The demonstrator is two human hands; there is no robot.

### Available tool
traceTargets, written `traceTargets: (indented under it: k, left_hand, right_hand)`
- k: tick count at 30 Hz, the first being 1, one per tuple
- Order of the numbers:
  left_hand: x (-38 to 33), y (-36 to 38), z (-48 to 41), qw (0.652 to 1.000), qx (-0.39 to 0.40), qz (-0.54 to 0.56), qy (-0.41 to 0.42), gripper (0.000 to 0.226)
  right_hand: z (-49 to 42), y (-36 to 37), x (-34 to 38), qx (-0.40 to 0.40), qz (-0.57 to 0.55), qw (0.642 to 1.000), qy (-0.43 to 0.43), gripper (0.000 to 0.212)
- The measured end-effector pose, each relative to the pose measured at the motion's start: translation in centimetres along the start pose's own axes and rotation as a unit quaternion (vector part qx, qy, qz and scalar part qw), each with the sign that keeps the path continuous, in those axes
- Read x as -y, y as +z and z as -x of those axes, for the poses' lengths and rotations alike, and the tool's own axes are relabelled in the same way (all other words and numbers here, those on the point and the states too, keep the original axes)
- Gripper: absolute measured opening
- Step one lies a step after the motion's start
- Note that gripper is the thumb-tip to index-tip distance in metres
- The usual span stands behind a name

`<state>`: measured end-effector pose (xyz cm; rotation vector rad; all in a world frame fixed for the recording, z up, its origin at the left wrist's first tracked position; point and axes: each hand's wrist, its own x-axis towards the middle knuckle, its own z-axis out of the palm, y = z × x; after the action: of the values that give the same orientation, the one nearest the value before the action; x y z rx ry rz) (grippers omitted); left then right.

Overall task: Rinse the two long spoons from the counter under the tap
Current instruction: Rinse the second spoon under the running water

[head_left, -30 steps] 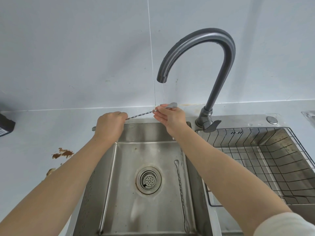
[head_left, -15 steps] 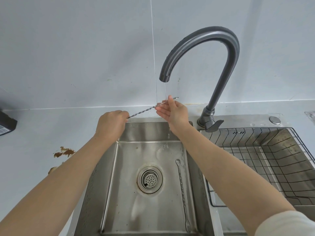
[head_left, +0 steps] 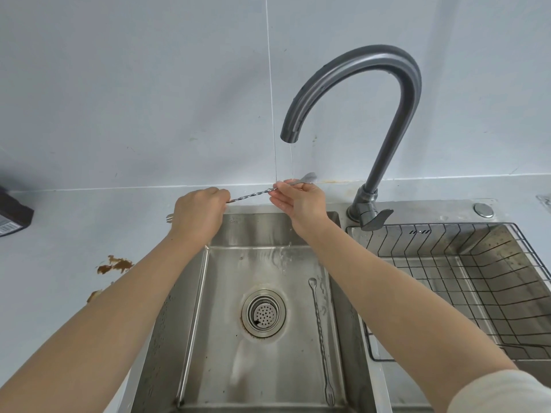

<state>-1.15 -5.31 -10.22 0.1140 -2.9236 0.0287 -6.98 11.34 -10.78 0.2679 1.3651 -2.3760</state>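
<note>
Steel sink [head_left: 334, 222] in pale counter [head_left: 74, 234]; left hand [head_left: 198, 217] and right hand [head_left: 301, 202] grip-closed on 1 twisted spoon [head_left: 253, 194].

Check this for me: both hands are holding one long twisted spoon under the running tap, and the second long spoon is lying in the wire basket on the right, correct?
Not quite. The head view shows the second long spoon lying on the floor of the sink basin, right of the drain, not in the wire basket. The rest holds: the left hand and right hand hold one twisted spoon under the running tap.
</note>
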Motion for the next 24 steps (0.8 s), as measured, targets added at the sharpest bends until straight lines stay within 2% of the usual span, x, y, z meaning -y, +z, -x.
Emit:
traceTargets:
  k: [4,10,12,15,17,20,22,24]
  left_hand:
    - [0.0,-0.3,-0.5,1.000,-0.015,0.014,-0.021,0.013]
    - [-0.2,-0.6,-1.4,0.999,-0.039,0.015,-0.002,0.022]
    - [-0.4,-0.5,-1.7,0.999,-0.043,0.017,0.008,0.024]
    - [-0.7,-0.2,-2.0,0.999,-0.041,0.021,0.018,0.026]
    - [-0.9,-0.2,-2.2,0.998,-0.046,0.017,0.031,0.029]
    - [-1.3,0.1,-2.5,0.997,-0.057,0.013,0.052,0.033]
    - [-1.5,0.3,-2.7,0.996,-0.063,0.014,0.055,0.034]
    - [-1.8,0.4,-2.7,0.996,-0.072,0.012,0.058,0.035]
  right_hand:
    - [0.1,-0.5,0.7,-0.024,-0.023,0.999,0.013,0.028]
    - [0.1,-2.2,1.9,-0.045,-0.006,0.999,-0.009,0.018]
    - [0.1,-2.6,2.3,-0.039,0.049,0.998,-0.022,0.021]
    - [-0.1,-3.3,3.2,-0.020,0.205,0.977,-0.049,0.023]
    - [-0.4,-3.8,4.1,-0.010,0.341,0.937,-0.079,0.019]
    - [-0.7,-4.0,5.5,0.023,0.538,0.830,-0.149,0.008]
    - [-0.9,-3.9,6.0,0.061,0.621,0.755,-0.201,0.015]
    - [-1.0,-3.6,6.2,0.096,0.674,0.696,-0.227,0.019]
